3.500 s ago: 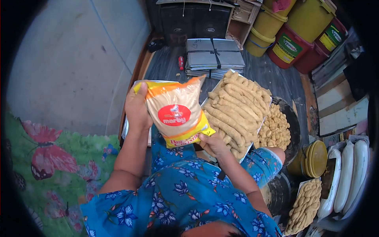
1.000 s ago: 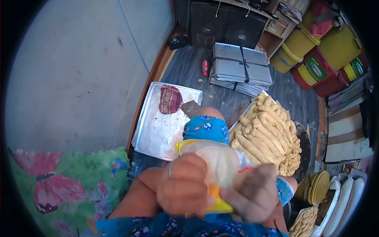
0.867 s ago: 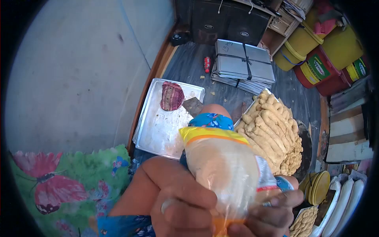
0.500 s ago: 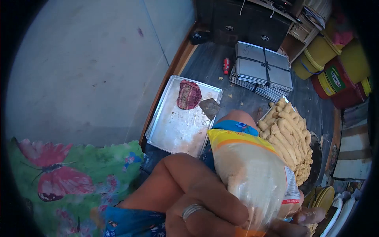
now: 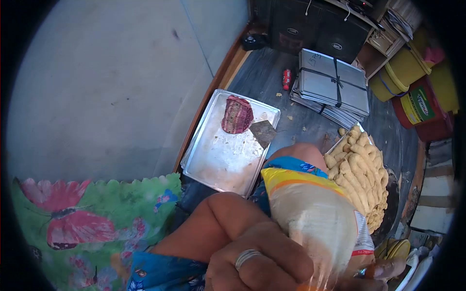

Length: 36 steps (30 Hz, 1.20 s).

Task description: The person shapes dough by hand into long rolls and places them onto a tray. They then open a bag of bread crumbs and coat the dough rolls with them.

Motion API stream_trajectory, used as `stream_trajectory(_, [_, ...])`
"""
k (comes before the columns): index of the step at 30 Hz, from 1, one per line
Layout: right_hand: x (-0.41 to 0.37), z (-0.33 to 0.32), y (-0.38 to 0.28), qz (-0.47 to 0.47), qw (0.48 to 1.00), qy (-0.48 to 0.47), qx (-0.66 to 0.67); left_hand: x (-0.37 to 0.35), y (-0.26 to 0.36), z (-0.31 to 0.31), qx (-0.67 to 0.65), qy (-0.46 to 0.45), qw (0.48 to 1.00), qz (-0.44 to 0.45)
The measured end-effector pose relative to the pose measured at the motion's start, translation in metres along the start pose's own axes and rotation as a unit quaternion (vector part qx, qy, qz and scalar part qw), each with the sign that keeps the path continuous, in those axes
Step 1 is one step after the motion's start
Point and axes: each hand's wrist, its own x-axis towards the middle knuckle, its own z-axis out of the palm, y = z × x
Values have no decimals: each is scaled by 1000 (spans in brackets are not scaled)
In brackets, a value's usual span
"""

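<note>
I hold the bag (image 5: 315, 213) of crumbs up over my knee, between the tray (image 5: 213, 160) on the floor by the wall and the heaped dough sticks (image 5: 361, 174). My left hand (image 5: 262, 262) has its fingers clamped round the bag's lower end. Only fingertips of my right hand (image 5: 388, 267) show, so I cannot tell its grip. I judge I am handling the bag with nothing tipped out, and moving it calls for firm support under the soft plastic.
</note>
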Motion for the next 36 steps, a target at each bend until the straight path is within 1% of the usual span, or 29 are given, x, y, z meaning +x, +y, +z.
stream_trajectory(3, [4,3,5,5,1000,16,-2,3,-4,-5,-1,-22,999,-35])
stream_trajectory(4, [4,-1,5,20,1000,3,-6,2,-4,-8,1,-27,998,-50])
stream_trajectory(6, [3,-10,0,91,993,-68,4,-1,-1,-16,3,-40,996,-86])
stream_trajectory(7, [2,-12,-2,127,986,-106,8,-5,-6,-18,-6,-24,998,-58])
stream_trajectory(8, [-2,-12,1,122,988,-92,35,-10,-10,-20,-13,-9,999,-31])
stream_trajectory(9, [-5,-8,5,116,988,-78,63,-17,-28,-15,-26,28,998,47])
stream_trajectory(11, [-9,2,17,95,988,-45,113,-24,-41,-10,-36,82,987,131])
stream_trajectory(12, [-10,6,23,81,987,-28,137,-26,-41,-8,-31,100,985,138])
stream_trajectory(13, [-9,8,27,67,985,-11,160,-31,-32,-15,-33,62,994,85])
stream_trajectory(14, [-6,12,25,100,983,12,154,-37,-22,-22,-30,23,999,32])
stream_trajectory(15, [-1,19,21,130,980,36,145,-52,4,-52,-35,-75,993,-80])
stream_trajectory(16, [1,24,18,161,975,62,140,-55,10,-61,-39,-121,983,-132])
stream_trajectory(17, [1,25,18,161,974,65,143,-58,16,-69,-38,-168,968,-183])
stream_trajectory(19, [-1,26,19,162,973,73,148,-48,8,-63,-49,-149,973,-171])
stream_trajectory(21, [-4,11,23,157,974,-5,164,-33,-3,-55,-70,-119,979,-147])
stream_trajectory(22, [2,7,23,152,972,-42,174,-24,-6,-54,-65,-132,978,-151])
stream_trajectory(23, [7,-2,18,305,920,-225,94,-16,-10,-54,-60,-144,975,-155])
stream_trajectory(24, [19,-13,14,435,811,-392,3,-3,-12,-57,-40,-185,966,-176])
stream_trajectory(25, [21,-16,14,441,796,-415,-7,5,-13,-58,-22,-223,955,-196])
stream_trajectory(26, [23,-20,14,446,780,-439,-18,8,-15,-56,13,-208,953,-222])
stream_trajectory(27, [16,-9,25,331,881,-333,57,9,-16,-54,48,-193,948,-248])
stream_trajectory(29, [18,-5,41,213,935,-268,90,9,-21,-50,95,-168,947,-256])
stream_trajectory(30, [21,-2,49,151,955,-236,100,9,-27,-48,109,-160,952,-236])
stream_trajectory(31, [26,0,48,159,952,-249,74,9,-32,-45,123,-151,957,-215])
stream_trajectory(34, [25,4,57,152,959,-218,95,5,-40,-35,115,-95,965,-218])
stream_trajectory(36, [26,3,57,177,954,-217,110,5,-44,-48,79,-132,959,-238])
